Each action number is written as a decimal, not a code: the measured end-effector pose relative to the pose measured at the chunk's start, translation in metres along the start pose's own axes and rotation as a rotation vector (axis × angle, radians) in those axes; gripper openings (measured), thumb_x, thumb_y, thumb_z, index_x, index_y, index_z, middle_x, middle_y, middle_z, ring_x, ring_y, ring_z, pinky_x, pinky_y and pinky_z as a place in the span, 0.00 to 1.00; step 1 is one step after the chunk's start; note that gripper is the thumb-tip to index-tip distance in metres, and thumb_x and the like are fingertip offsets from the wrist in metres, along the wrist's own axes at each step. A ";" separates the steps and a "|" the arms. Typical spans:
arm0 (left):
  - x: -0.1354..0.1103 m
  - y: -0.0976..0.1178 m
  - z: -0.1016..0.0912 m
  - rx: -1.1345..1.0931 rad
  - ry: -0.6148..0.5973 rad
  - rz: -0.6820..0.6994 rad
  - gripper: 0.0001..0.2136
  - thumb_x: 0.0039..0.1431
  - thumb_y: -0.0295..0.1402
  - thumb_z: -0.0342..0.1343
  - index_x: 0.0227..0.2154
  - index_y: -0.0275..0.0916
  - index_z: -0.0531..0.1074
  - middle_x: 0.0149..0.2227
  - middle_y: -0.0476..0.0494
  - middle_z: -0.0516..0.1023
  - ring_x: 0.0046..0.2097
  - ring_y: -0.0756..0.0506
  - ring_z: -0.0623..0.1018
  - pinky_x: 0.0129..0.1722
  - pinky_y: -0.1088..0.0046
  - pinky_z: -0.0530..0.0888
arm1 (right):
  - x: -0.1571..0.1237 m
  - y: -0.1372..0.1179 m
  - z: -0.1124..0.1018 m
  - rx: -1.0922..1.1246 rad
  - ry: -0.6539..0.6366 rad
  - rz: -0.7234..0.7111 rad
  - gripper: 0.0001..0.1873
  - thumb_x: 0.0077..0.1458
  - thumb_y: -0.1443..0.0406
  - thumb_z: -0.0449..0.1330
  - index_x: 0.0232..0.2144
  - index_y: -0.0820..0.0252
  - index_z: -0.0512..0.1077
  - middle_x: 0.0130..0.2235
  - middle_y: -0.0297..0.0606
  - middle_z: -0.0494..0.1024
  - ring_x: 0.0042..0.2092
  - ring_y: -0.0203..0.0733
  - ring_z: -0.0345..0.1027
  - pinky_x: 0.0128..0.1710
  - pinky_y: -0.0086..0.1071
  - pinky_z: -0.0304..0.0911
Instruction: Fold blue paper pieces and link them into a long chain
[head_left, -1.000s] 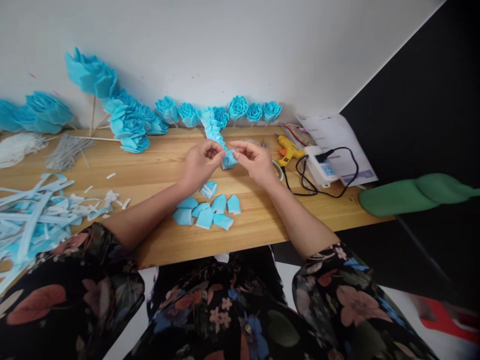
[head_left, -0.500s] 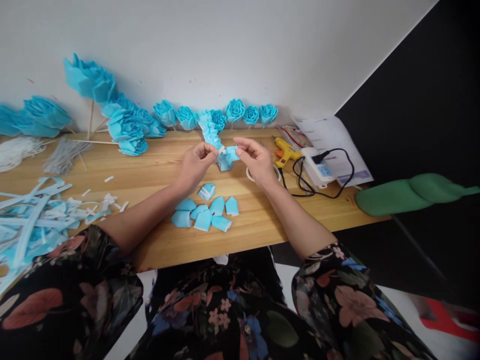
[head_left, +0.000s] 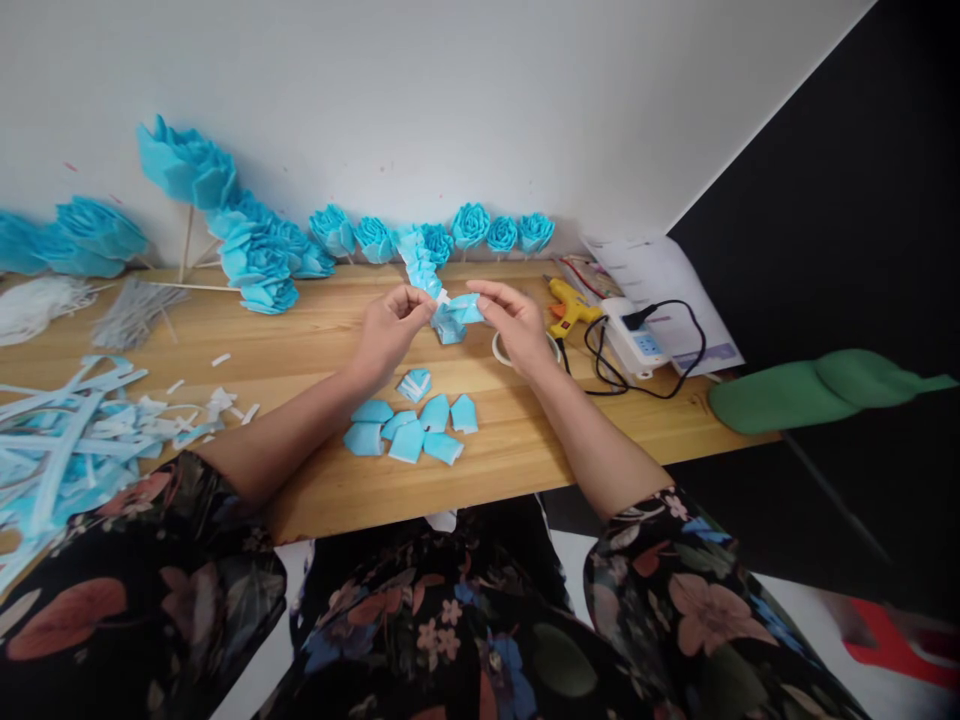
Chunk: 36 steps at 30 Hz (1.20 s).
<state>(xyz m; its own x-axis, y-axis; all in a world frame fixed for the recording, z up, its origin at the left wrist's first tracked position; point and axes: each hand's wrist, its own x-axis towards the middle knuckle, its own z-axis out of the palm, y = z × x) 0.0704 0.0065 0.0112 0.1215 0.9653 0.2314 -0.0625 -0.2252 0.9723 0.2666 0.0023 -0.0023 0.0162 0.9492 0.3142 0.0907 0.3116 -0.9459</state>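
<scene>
Between my hands is a light blue petal-shaped piece (head_left: 469, 308). My right hand (head_left: 519, 325) pinches its right end between thumb and fingers. My left hand (head_left: 391, 328) is closed in a pinch at a small white scrap (head_left: 442, 297) beside the petal's left end. Behind and below them, more folded blue pieces (head_left: 450, 328) stand on the table. Closer to me lie several loose blue petals (head_left: 407, 440) and one with white stripes (head_left: 414, 384). A roll of tape (head_left: 501, 350) sits partly hidden under my right hand.
Blue flowers (head_left: 470, 224) on sticks lean along the wall. A yellow glue gun (head_left: 571, 303), a white power strip (head_left: 634, 340) with black cable and printed sheets (head_left: 686, 290) lie right. A green bottle-shaped object (head_left: 810, 392) is near the right edge. Cut strips (head_left: 67, 430) heap up left.
My right hand has shifted slightly right with the blue petal, which now tilts a little and sits farther from my left fingers. My left hand stays almost in place.
</scene>
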 end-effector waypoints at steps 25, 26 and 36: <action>0.008 -0.004 -0.006 -0.178 -0.113 -0.307 0.06 0.57 0.31 0.62 0.27 0.37 0.73 0.25 0.47 0.78 0.26 0.52 0.76 0.27 0.77 0.69 | -0.003 -0.006 0.000 0.076 -0.259 0.013 0.26 0.52 0.49 0.68 0.50 0.52 0.78 0.52 0.38 0.83 0.55 0.47 0.75 0.57 0.42 0.70; 0.010 -0.004 -0.007 -0.152 -0.097 -0.281 0.06 0.57 0.31 0.62 0.26 0.37 0.73 0.24 0.47 0.78 0.25 0.52 0.75 0.26 0.78 0.69 | -0.003 -0.007 0.000 0.092 -0.302 0.021 0.28 0.52 0.48 0.67 0.52 0.51 0.77 0.52 0.38 0.82 0.57 0.48 0.75 0.58 0.43 0.70; 0.007 0.003 -0.005 0.120 -0.205 -0.100 0.04 0.52 0.26 0.60 0.24 0.38 0.74 0.23 0.50 0.77 0.26 0.52 0.73 0.29 0.78 0.70 | -0.004 -0.013 -0.005 0.007 -0.236 0.030 0.24 0.56 0.46 0.65 0.49 0.52 0.79 0.48 0.38 0.84 0.53 0.47 0.76 0.57 0.43 0.69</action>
<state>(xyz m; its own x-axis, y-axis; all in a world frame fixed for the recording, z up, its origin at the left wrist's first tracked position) 0.0658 0.0133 0.0151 0.3202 0.9393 0.1235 0.0761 -0.1554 0.9849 0.2702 -0.0052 0.0089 -0.2141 0.9418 0.2592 0.0864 0.2826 -0.9553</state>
